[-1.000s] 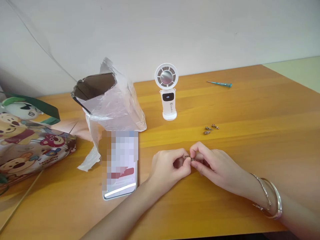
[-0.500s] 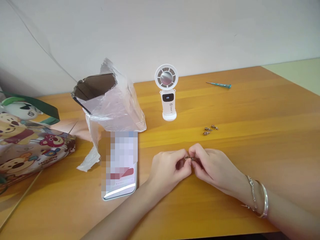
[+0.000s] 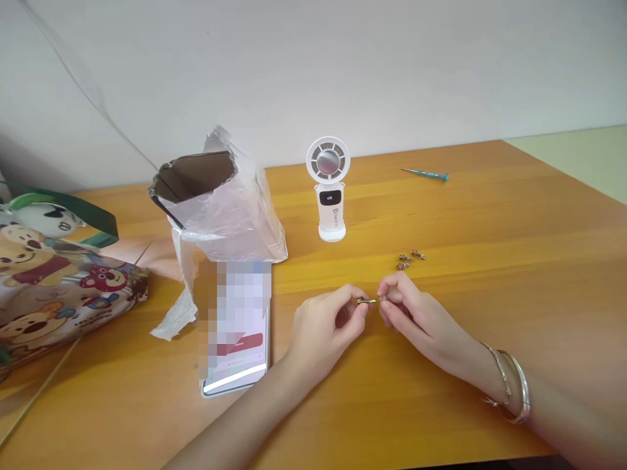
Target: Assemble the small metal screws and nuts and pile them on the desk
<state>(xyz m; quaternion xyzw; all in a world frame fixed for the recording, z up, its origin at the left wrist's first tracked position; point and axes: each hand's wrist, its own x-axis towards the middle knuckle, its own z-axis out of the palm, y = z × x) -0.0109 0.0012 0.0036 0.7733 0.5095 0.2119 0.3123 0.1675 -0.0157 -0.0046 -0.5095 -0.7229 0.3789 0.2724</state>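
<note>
Pinched between thumb and forefinger of my left hand [image 3: 323,326] is a small metal bolt [image 3: 367,301], its thin end pointing right. My right hand [image 3: 418,316], bracelets on its wrist, pinches a tiny metal piece [image 3: 383,298] that looks like a nut. A narrow gap separates the two parts. Just beyond my right fingertips, three small metal bolts [image 3: 405,258] lie close together on the wooden table [image 3: 480,261].
A white handheld fan [image 3: 332,212] stands at the back. Left of it is an open box in torn plastic wrap [image 3: 220,228], with a phone [image 3: 245,365] in front. A cartoon-print bag [image 3: 68,294] sits far left. A teal screwdriver [image 3: 431,175] lies back right.
My hands have drawn apart; the bolt in the left and the small nut-like piece in the right, together before, are now separate. The view has tilted slightly.
</note>
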